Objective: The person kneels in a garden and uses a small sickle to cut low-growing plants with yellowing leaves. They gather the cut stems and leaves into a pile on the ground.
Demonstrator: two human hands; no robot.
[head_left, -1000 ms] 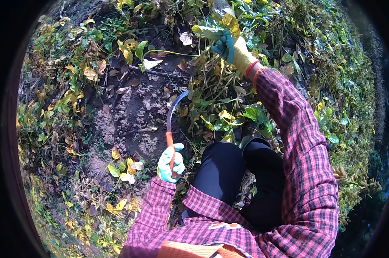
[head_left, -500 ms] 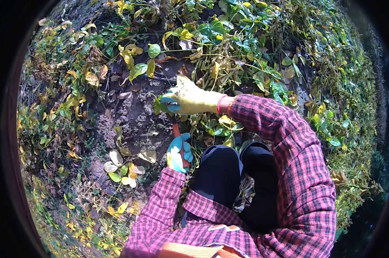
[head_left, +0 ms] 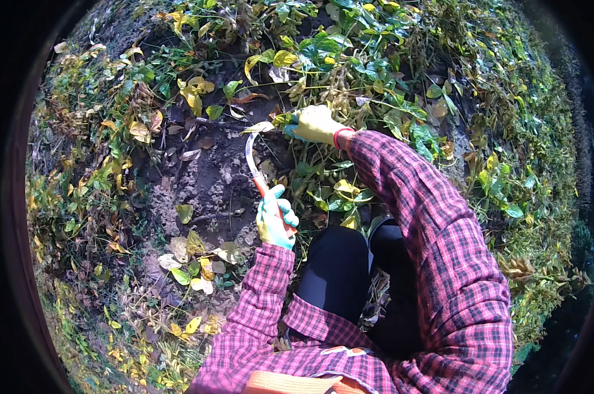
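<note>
Head view: the left hand (head_left: 275, 221) has its grip closed around the orange handle of a sickle (head_left: 253, 159), blade curving far toward the plant stems (head_left: 323, 98) that the right hand (head_left: 315, 124) clutches. Bare soil (head_left: 211, 180) lies left, apparently cleared; dense plants far and right remain uncut.

Sunlit outdoor plot: bare dark soil patch (head_left: 211, 177), green-yellow leafy plants (head_left: 494, 164) around.
</note>
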